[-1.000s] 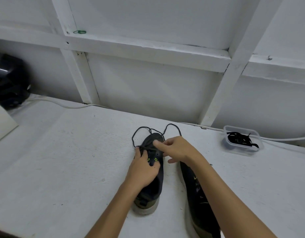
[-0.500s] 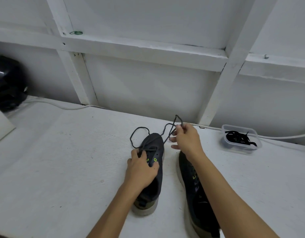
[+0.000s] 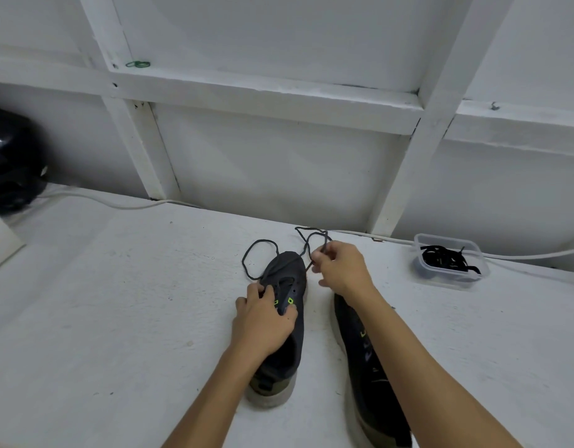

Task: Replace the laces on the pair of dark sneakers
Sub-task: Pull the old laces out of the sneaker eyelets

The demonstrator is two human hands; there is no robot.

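Two dark sneakers with green eyelets lie on the white table, toes pointing away from me. My left hand (image 3: 264, 318) grips the middle of the left sneaker (image 3: 287, 273) over its eyelets. A dark lace (image 3: 258, 245) runs from that shoe's front eyelets and loops on the table past the toe. My right hand (image 3: 340, 268) pinches one strand of this lace just right of the toe. The right sneaker (image 3: 366, 357) lies under my right forearm, partly hidden.
A clear plastic tub (image 3: 473, 253) holding black laces stands at the back right by the wall. A white cable (image 3: 117, 203) runs along the table's back edge. A black rounded object (image 3: 11, 163) sits at far left, with a white board (image 3: 1, 240) below it.
My right hand moved from the shoe's eyelets up and right past the toe, drawing the lace strand out with it. My left hand stayed on the left sneaker.
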